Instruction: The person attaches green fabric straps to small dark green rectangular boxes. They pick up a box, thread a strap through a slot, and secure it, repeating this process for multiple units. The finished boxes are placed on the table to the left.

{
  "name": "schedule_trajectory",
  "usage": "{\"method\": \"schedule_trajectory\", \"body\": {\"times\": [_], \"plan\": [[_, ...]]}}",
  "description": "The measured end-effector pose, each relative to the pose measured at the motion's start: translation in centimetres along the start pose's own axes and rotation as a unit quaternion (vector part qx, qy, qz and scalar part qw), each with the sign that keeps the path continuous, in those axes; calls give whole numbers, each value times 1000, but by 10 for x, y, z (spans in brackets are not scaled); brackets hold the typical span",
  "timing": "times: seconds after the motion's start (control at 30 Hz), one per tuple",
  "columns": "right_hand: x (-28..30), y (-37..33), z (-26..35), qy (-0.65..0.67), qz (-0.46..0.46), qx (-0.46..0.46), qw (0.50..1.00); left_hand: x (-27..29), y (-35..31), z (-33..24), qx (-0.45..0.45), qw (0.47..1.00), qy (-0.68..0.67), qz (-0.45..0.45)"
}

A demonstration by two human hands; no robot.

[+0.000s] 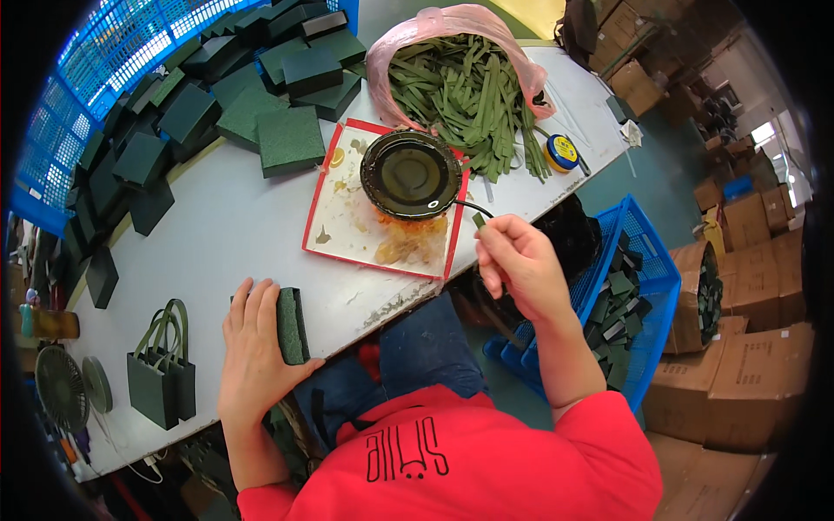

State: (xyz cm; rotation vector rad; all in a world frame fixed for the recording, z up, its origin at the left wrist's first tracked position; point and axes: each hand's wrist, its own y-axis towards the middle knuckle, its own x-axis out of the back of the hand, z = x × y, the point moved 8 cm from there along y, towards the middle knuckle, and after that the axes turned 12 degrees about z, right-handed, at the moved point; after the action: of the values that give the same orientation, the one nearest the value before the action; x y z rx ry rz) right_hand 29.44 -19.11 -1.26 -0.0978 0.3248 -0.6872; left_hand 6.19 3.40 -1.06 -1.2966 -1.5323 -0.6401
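My left hand (256, 343) lies over a small dark green paper box (293, 326) at the table's near edge, gripping it with the fingers stretched along its far side and the thumb at its near end. Away to the right, my right hand (521, 260) is raised beside the table edge. Its thumb and forefinger pinch a green ribbon strip (479, 222), of which only a short end shows. Close by stands a round black pot (410, 174) of dark liquid, with a cord, on a stained white board (347, 227) edged in red.
Green ribbons (469, 95) spill from a pink plastic bag (395, 52). Dark green boxes (291, 139) pile up at the far left. Two small handled bags (161, 382) stand at the near left by a fan (61, 389). A blue crate (651, 347) and cartons (756, 373) are on the right.
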Motion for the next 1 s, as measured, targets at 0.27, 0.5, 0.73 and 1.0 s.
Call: {"method": "schedule_trajectory", "body": {"times": [0.27,0.5,0.73,1.0], "plan": [[-5,37,-31,53,11,23,998,2,-1,-1,-3,1000,-2,-4],[-5,46,-41,60,-9,21,998,1,-1,1,-6,1000,-2,-7],[-1,47,-44,93,-5,9,996,4,1,1,-11,1000,-27,-2],[-43,7,-35,34,50,17,998,15,-1,0,-91,983,-133,-90]]}}
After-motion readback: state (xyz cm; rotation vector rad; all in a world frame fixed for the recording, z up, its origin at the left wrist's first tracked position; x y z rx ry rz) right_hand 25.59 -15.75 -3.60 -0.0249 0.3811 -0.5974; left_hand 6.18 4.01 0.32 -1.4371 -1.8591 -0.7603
